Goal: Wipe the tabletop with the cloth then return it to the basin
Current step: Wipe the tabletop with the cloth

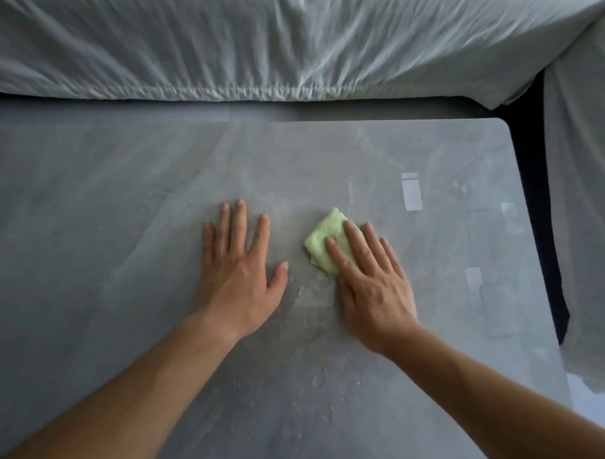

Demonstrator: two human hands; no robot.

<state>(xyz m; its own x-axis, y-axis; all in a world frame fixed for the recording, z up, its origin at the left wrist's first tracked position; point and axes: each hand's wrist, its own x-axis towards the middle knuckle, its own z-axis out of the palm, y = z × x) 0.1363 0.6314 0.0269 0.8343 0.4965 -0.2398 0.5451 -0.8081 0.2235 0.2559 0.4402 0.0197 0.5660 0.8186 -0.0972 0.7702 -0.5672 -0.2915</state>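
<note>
1. As the head camera looked forward and down, two bare forearms reached from the bottom edge onto a grey, stone-patterned tabletop.
2. The left hand lay palm down on the bare surface, its fingers straight and spread apart, holding nothing, the thumb angled out toward the right.
3. The right hand also lay palm down, just to the right of the left hand and apart from it.
4. A small folded cloth, pale green, sat on the tabletop near its middle, under the front of the right hand.
5. The right hand's fingers were stretched out flat and pressed down on top of the cloth rather than curled around it; the far-left part of the cloth showed beyond the fingertips.
6. Pale wet-looking smears and tiny droplets marked the surface between and below the two hands.
7. Bright rectangular reflections showed on the right part of the tabletop.
8. Beyond the far edge of the tabletop ran a long piece of furniture draped in a wrinkled white sheet; more of the same sheeting hung along the right side.
9. No basin appeared anywhere in view.
</note>
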